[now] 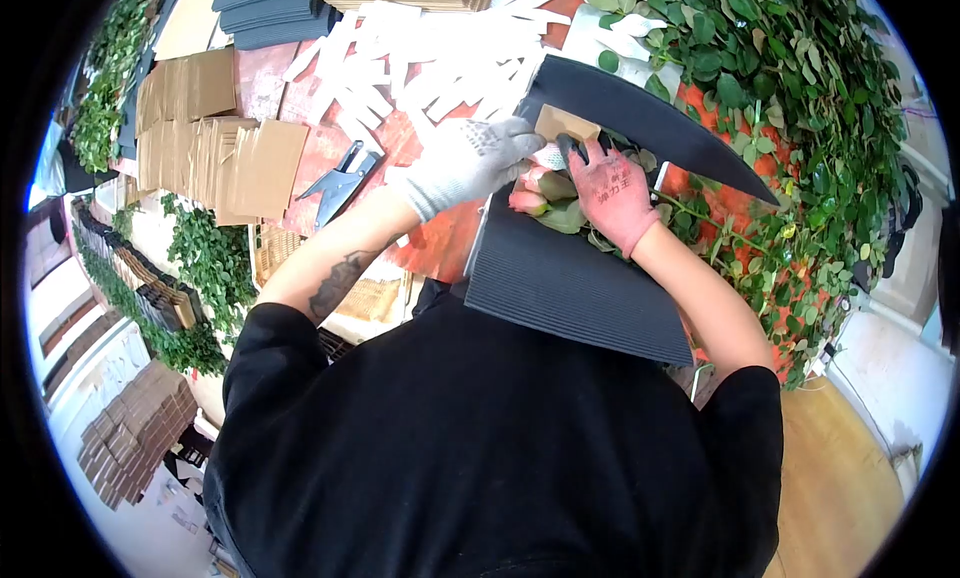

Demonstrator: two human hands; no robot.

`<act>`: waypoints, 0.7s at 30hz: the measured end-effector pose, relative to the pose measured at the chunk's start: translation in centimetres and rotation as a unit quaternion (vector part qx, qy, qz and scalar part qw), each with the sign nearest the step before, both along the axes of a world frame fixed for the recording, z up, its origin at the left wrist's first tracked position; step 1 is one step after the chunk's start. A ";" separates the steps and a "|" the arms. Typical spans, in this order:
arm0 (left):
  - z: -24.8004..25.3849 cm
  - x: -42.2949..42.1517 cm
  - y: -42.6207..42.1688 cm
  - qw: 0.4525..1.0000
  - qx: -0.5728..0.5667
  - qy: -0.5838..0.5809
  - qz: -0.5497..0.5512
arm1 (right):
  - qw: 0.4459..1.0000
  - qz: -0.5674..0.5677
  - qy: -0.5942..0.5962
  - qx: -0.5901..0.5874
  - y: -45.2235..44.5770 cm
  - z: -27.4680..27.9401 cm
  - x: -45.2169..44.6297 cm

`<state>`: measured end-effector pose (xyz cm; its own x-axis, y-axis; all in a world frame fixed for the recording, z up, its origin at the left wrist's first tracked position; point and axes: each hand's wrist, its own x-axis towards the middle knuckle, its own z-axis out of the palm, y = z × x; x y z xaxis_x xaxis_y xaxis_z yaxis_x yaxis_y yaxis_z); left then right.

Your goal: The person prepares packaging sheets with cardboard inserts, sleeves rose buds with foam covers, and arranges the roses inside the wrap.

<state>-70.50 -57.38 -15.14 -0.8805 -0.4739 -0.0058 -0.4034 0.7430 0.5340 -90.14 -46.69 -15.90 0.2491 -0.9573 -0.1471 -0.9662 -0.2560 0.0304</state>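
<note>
My left hand [470, 163], in a white glove, has its fingers pressed together beside pink roses [530, 196]; what they pinch is hidden. My right hand [615, 193], in a pink glove with dark fingertips, bends its fingers at the lower edge of a small brown cardboard piece [567, 125]; its exact hold is unclear. Under and around the roses lies a black corrugated sheet [575, 293], and another dark sheet part [650, 120] curves above the hands. Green stems run out to the right beneath my right hand.
A blue-grey stapler [345, 186] lies left of my left hand. White strips [385, 73] are scattered beyond it. Brown cardboard pieces [215, 163] are stacked at the left, with dark sheets [270, 13] behind. Leafy stems [790, 68] cover the right side of the red table [440, 243].
</note>
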 end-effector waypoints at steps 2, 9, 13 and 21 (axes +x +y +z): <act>-0.6 -0.6 -0.2 0.999 -0.023 -0.048 -0.011 | 1.000 0.002 0.007 -0.006 0.0 0.2 0.0; -0.8 1.7 -2.7 0.994 -0.105 -0.022 -0.001 | 0.992 -0.077 -0.081 0.062 -0.2 0.6 -0.1; 0.2 4.3 -4.6 0.989 -0.085 -0.058 0.105 | 0.992 -0.057 -0.102 0.055 0.4 0.1 -0.3; 0.6 -1.8 1.1 0.996 0.025 -0.008 -0.088 | 0.996 -0.006 -0.084 0.018 0.6 1.9 -1.2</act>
<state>-72.31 -56.26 -14.59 -0.9495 -0.3112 -0.0406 -0.2785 0.7761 0.5658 -91.34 -46.10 -14.03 0.2610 -0.9554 -0.1382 -0.9601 -0.2420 -0.1402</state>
